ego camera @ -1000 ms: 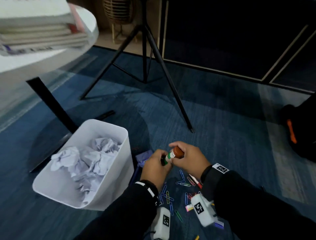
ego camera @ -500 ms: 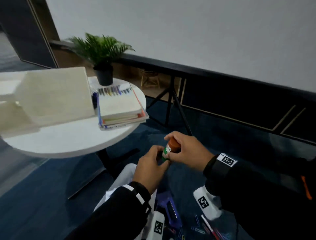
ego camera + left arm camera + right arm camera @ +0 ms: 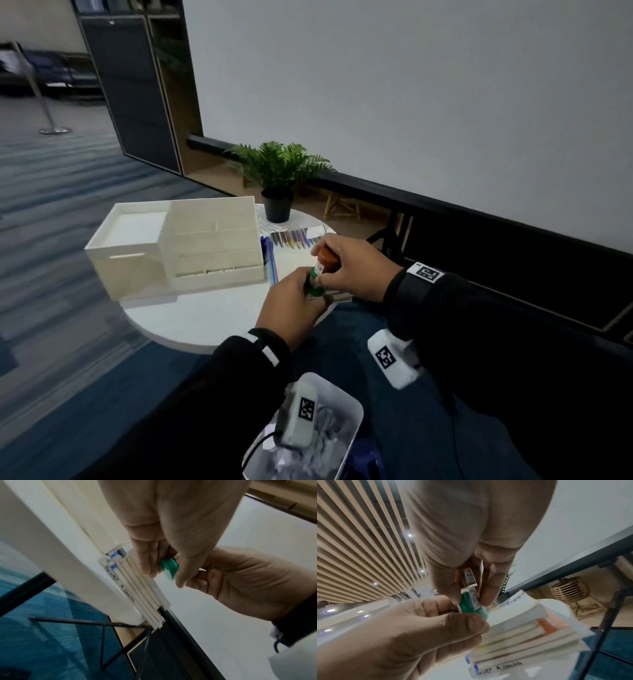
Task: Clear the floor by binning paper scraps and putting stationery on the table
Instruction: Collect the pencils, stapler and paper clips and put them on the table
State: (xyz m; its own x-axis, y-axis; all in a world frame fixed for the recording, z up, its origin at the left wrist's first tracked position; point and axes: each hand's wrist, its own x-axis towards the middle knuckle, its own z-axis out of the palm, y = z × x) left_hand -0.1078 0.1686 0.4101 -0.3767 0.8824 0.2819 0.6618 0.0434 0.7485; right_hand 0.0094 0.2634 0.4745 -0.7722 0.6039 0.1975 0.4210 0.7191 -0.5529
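A glue stick [image 3: 321, 269] with an orange cap and a green base is held upright in both hands above the right edge of the round white table [image 3: 205, 318]. My left hand [image 3: 303, 291] pinches the green base [image 3: 169, 568] from below. My right hand [image 3: 337, 265] grips the orange cap end and the label [image 3: 468, 578]. A stack of books [image 3: 522, 628] lies on the table just under the stick, mostly hidden by my hands in the head view. A white bin [image 3: 352, 411] with crumpled paper [image 3: 322, 442] stands on the floor below my arms.
A white desk organiser [image 3: 181, 246] fills the table's left half. A potted plant [image 3: 277, 178] and a row of coloured pens [image 3: 291, 238] sit at the back. Blue pens [image 3: 270, 260] lie beside the organiser. A tripod leg [image 3: 599, 628] stands to the right.
Both hands have carried the glue stick up from the floor, with its paper clips, to above the table edge. The view has swung up to the tabletop.
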